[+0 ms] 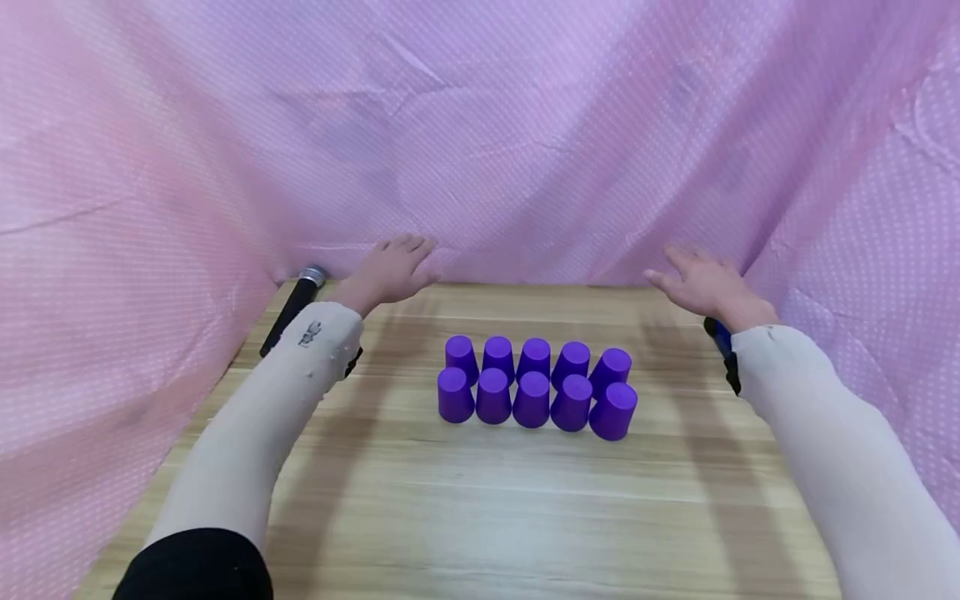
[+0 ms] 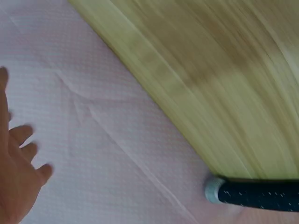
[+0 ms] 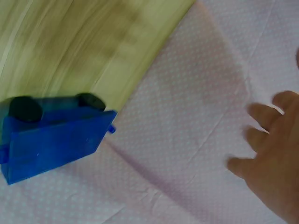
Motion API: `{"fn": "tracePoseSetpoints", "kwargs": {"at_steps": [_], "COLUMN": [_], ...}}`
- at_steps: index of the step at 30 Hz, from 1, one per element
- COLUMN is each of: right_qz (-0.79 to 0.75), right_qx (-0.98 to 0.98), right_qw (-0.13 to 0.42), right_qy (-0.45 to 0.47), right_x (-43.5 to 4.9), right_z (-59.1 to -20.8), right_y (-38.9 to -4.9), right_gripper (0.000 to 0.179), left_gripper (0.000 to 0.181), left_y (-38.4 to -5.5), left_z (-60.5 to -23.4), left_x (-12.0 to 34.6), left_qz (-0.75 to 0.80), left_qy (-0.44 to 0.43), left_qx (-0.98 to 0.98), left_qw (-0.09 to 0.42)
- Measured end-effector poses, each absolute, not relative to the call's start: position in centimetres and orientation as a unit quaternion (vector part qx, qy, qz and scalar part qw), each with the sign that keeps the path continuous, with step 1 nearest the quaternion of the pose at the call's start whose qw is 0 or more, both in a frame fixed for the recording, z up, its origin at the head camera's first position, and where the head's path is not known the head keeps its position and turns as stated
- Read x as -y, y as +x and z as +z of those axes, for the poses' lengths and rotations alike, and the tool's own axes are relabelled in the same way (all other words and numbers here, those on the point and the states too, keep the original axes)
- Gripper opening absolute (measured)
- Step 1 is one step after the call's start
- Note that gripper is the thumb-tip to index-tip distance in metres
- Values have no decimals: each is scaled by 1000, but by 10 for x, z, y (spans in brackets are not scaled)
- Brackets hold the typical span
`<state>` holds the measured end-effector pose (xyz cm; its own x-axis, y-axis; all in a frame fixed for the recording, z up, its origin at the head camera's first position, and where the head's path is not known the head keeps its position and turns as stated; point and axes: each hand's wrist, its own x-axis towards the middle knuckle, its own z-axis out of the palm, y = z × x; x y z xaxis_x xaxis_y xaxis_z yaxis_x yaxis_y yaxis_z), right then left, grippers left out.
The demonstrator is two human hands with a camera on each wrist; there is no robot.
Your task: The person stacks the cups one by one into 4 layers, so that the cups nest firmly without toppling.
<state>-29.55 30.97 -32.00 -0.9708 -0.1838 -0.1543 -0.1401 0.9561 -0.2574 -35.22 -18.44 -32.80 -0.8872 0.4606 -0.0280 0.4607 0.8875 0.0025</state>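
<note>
Several purple cups (image 1: 532,402) stand upside down in two rows on the wooden table, mid-view in the head camera. My left hand (image 1: 392,268) hovers over the table's far left part, beyond the cups, fingers extended and holding nothing. Over the far right part, my right hand (image 1: 703,283) is also raised with spread fingers and nothing in it. Below the left forearm lies a black microphone (image 1: 291,312) with a silver head. A blue wheeled toy (image 3: 56,144) shows in the right wrist view, mostly hidden behind my right wrist in the head view.
Pink dotted cloth (image 1: 510,150) hangs behind the wooden table (image 1: 465,517) and along both sides. The table's far edge runs just beneath the hands. White sleeves cover both forearms, and a black band sits on the left one.
</note>
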Motion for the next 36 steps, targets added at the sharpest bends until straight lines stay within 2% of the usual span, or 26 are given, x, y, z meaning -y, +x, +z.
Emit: {"fn": "tracePoseSetpoints", "kwargs": {"at_steps": [6,8,14,24,28,36], "right_qz": [-115,-108,-88,-65,-65,-68], "right_qx": [-979,-976,-965,-954,-953,-953], "right_qw": [123,125,161,212,207,185], "right_qy": [-118,-142,-187,-203,-209,-228], "right_x": [-293,-286,-264,-245,-244,-242], "right_z": [-328,-332,-345,-354,-356,-364], "right_y": [-281,-275,-257,-250,-251,-252], "right_gripper": [85,77,70,73,73,56], "left_gripper": [57,56,58,66,65,62], "left_y": [-335,-328,-313,-302,-299,-297], "left_z": [-331,-332,-333,-338,-340,-349], "left_x": [173,169,159,147,143,139], "left_qz": [22,36,59,45,42,28], "left_qy": [285,297,312,315,317,334], "left_qx": [-954,-946,-928,-920,-918,-914], "left_qw": [89,121,196,230,233,230]}}
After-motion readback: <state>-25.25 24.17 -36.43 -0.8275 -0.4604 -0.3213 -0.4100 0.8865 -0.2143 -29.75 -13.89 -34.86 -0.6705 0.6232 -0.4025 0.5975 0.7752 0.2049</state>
